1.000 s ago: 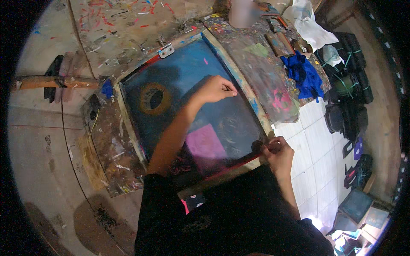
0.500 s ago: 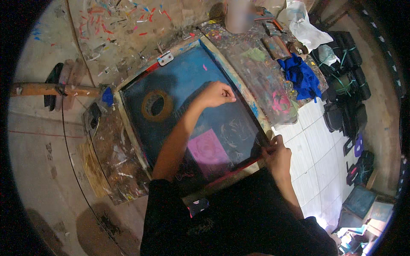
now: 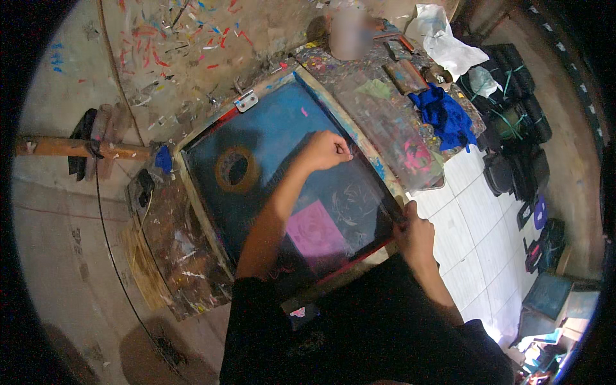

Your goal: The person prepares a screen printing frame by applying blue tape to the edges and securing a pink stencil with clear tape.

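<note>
A wooden screen-printing frame (image 3: 204, 221) with blue mesh lies tilted on a paint-spattered table. A brown tape roll (image 3: 235, 169) and a pink square patch (image 3: 313, 230) sit on the mesh. My left hand (image 3: 328, 151) reaches across the mesh with its fingers curled together, fingertips pressed near the frame's right inner edge; I cannot see anything in them. At the frame's near right corner, my right hand (image 3: 416, 232) grips the edge.
A clear plastic sheet with pink paint (image 3: 398, 138), a blue rag (image 3: 444, 114) and a white cloth (image 3: 443, 40) lie right of the frame. A wooden-handled tool (image 3: 77, 147) sticks out at left. Dark bags (image 3: 516, 128) stand on the white tiled floor.
Both hands stay at nearly the same spots on the frame. The view has shifted slightly.
</note>
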The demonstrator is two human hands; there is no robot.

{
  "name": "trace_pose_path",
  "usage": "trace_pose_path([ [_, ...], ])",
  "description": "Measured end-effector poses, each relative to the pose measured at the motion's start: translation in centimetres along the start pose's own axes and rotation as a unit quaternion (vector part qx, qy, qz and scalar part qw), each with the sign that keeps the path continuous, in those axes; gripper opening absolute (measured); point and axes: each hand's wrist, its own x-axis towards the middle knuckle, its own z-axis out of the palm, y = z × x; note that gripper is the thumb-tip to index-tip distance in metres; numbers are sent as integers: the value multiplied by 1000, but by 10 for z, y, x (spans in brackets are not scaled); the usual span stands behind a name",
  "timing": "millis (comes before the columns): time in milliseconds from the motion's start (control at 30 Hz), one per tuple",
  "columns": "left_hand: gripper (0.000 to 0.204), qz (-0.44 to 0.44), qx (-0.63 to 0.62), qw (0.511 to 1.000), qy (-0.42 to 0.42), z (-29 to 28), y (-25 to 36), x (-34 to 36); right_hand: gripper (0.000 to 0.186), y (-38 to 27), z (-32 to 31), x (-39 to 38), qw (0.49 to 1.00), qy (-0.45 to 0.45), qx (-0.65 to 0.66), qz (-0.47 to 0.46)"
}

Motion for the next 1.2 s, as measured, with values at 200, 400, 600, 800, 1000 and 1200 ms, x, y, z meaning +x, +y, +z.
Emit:
trace_pose_path([
  [200, 20, -16, 46, 998, 28, 4, 11, -4, 46, -16, -9, -1, 996, -13, -89, -27],
  [400, 27, -49, 65, 995, 56, 9, 20, -4, 60, -10, 0, 6, 989, 24, -139, -51],
  [600, 44, 6, 125, 979, 163, 17, 15, -1, 69, -8, -5, 14, 991, -41, -127, -5],
  [800, 46, -17, 111, 979, 171, 19, 20, -1, 71, 0, 1, 20, 991, -54, -122, 10],
  [1000, 45, -7, 129, 973, 192, 25, 18, -4, 67, 6, 7, 21, 992, -45, -115, 3],
  [1200, 34, -19, 167, 962, 214, 35, 31, -14, 60, -1, -5, 20, 995, -62, -73, 4],
])
